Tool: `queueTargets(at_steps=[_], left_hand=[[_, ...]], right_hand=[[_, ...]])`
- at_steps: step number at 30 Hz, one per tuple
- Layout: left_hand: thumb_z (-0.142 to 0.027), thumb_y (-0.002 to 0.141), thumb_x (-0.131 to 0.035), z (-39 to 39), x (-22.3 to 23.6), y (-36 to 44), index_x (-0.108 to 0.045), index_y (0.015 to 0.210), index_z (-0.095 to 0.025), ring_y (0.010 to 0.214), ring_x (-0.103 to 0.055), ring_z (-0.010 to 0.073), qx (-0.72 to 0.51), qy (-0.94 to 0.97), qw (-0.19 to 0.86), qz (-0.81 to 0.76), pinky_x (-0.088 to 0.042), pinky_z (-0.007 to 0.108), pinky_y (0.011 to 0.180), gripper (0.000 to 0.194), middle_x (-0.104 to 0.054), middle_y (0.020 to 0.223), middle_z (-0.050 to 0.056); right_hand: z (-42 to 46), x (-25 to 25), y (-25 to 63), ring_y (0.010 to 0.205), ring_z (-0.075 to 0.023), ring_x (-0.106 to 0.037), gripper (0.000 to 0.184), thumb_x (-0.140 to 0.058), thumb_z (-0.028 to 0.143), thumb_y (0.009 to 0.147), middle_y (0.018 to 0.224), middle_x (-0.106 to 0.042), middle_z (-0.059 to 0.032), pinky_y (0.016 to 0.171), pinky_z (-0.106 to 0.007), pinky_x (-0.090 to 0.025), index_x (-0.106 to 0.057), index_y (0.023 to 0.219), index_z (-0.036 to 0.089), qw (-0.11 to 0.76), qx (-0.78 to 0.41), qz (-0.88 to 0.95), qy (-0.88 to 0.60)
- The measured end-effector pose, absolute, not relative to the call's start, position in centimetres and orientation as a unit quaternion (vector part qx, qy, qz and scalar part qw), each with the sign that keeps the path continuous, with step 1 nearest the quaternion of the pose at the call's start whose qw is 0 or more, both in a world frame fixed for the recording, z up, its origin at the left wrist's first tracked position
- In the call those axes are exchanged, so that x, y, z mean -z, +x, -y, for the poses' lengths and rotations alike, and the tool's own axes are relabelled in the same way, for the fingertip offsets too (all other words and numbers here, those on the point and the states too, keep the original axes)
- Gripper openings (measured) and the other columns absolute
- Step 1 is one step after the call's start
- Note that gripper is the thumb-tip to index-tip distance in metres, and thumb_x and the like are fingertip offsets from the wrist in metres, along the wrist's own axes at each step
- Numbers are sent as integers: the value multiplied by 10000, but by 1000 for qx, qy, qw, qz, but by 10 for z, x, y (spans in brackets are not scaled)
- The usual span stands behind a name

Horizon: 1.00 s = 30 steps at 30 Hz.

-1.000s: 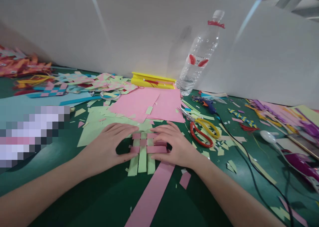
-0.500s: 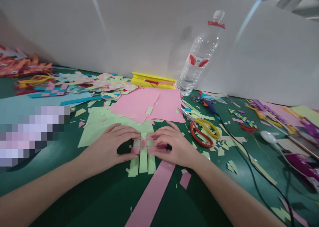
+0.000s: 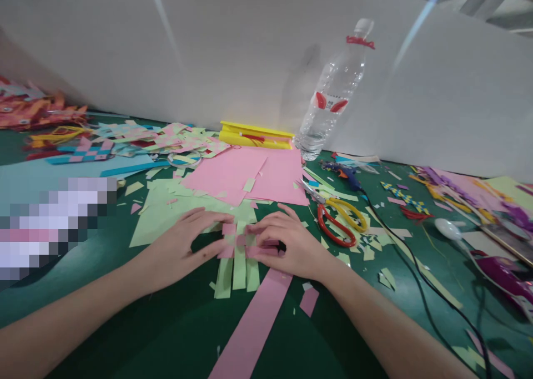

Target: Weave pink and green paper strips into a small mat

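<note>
A small weave of green and pink paper strips (image 3: 239, 257) lies on the table, its green ends hanging toward me. My left hand (image 3: 183, 248) curves round the left side, thumb and fingertips apart, each gripping the weave's edge near the pink ends. On the other side, my right hand (image 3: 293, 243) pinches the pink strip ends between thumb and curled fingers. The exact contact of its fingertips is partly hidden. A wide pink paper strip (image 3: 258, 329) runs from beneath the right hand toward the front edge.
Red-and-yellow-handled scissors (image 3: 339, 218) lie right of my hands, near a dark blue glue gun (image 3: 343, 173) with a black cord. A plastic bottle (image 3: 328, 101) leans against the wall. Pink sheets (image 3: 278, 173), a green sheet (image 3: 154, 218) and paper scraps surround the weave. A pixelated area covers the left.
My left thumb and fingers have shifted slightly left, uncovering a pink square at the weave's upper left. The left green strip has tilted a little. My right hand stays almost in place.
</note>
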<state>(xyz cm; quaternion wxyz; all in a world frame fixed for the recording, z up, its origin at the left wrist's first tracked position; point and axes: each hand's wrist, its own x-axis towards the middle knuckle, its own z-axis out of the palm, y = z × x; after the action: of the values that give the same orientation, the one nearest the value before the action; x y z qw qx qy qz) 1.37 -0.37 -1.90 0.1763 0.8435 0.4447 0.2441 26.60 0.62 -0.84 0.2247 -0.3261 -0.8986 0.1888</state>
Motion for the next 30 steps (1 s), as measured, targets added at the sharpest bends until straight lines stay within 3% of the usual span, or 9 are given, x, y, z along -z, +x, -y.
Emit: queueTargets(at_steps=[6,13,18,23,27,30], left_hand=[[-288,979,-333,0,25,13,-501,1246,-260,1046,-624,206,-292,827,236,-419,-517,318,883,316,-620,1198,73],[-175,911,-399,-3,27,18,-559,1185,-265,1120,-576,207,-271,865,191,-378,-485,340,951,331,-595,1231,55],[-111,931,-375,-6,28,19,-583,1159,-211,1081,-580,219,-221,915,40,-336,-492,373,922,324,-642,1156,70],[-81,945,-376,-6,29,23,-615,1140,-188,1217,-504,252,-216,928,-94,-287,-415,444,1025,327,-644,1233,66],[-125,973,-335,-6,32,25,-641,1118,-213,1160,-579,187,-237,931,-61,-271,-349,416,1097,350,-694,1167,28],[-210,972,-345,-8,32,23,-660,1099,-240,1065,-646,174,-266,909,27,-318,-322,426,1115,341,-723,1103,10]], right_hand=[[-7,10,267,1085,-198,-589,98,-693,308,802,1090,-697,-17,1083,-507,-245,-639,787,227,229,-185,898,-326],[-7,12,266,1089,-201,-579,99,-690,294,801,1109,-690,-18,1036,-475,-322,-644,862,232,236,-184,901,-315],[-6,10,265,1069,-189,-581,108,-706,261,780,1083,-696,-10,1070,-480,-258,-646,863,227,238,-178,899,-320],[-7,10,265,1069,-192,-582,142,-702,280,781,1061,-695,-21,1094,-488,-219,-647,900,225,237,-170,902,-320],[-7,10,266,1081,-206,-583,213,-667,353,820,1065,-693,-33,1127,-521,-139,-644,989,225,231,-176,899,-327],[-6,9,269,1087,-214,-592,342,-488,452,924,1097,-685,-66,1142,-547,-78,-604,1131,206,251,-199,891,-321]])
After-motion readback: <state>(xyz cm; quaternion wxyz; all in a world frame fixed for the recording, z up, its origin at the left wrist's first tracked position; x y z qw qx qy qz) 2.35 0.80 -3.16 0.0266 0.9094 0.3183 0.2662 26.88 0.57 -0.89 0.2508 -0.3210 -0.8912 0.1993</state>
